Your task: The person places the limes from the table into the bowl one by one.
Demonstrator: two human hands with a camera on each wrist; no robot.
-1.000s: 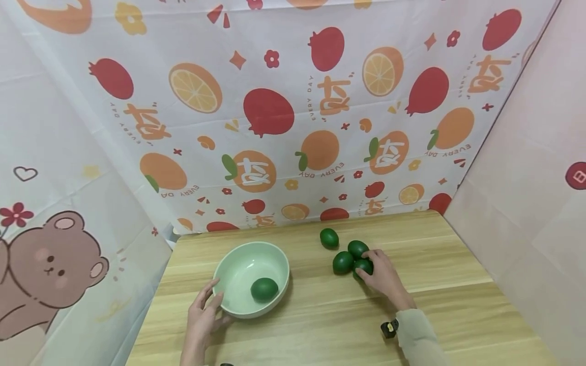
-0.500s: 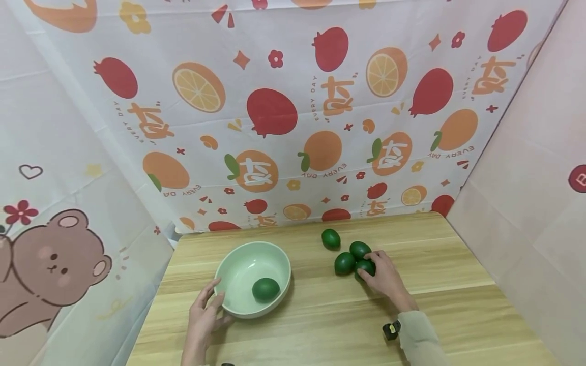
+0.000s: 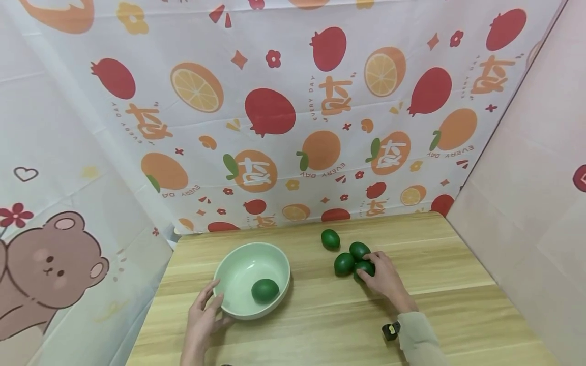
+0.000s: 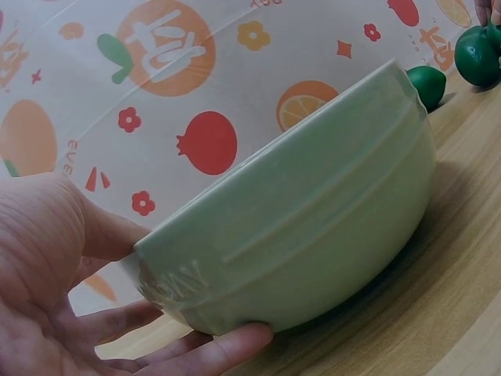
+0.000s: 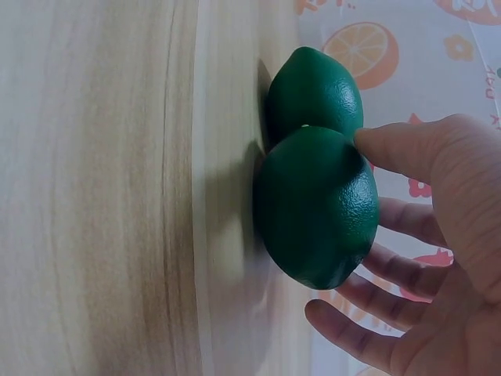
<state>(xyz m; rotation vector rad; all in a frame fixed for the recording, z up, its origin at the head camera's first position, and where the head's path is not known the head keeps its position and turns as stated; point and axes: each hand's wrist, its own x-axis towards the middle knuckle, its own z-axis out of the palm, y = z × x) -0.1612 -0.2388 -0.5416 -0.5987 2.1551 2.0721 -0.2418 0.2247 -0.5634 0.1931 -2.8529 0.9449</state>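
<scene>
A pale green bowl (image 3: pixel 238 269) stands on the table with one dark green lime (image 3: pixel 265 291) inside. My left hand (image 3: pixel 203 317) holds the bowl's near left side; in the left wrist view its thumb (image 4: pixel 113 233) is at the rim and the fingers lie low against the outer wall. My right hand (image 3: pixel 384 277) grips the nearest lime (image 5: pixel 313 211) of a cluster of three, thumb on one side and fingers on the other. The other two limes, a left one (image 3: pixel 344 264) and a rear one (image 3: pixel 359 250), sit right against it.
Behind the cluster, a single lime (image 3: pixel 330 239) lies apart near the table's back. The wooden table (image 3: pixel 302 330) ends at a fruit-print cloth (image 3: pixel 293 203). Further cloth walls, one with a bear print (image 3: pixel 55 269), rise at left and right.
</scene>
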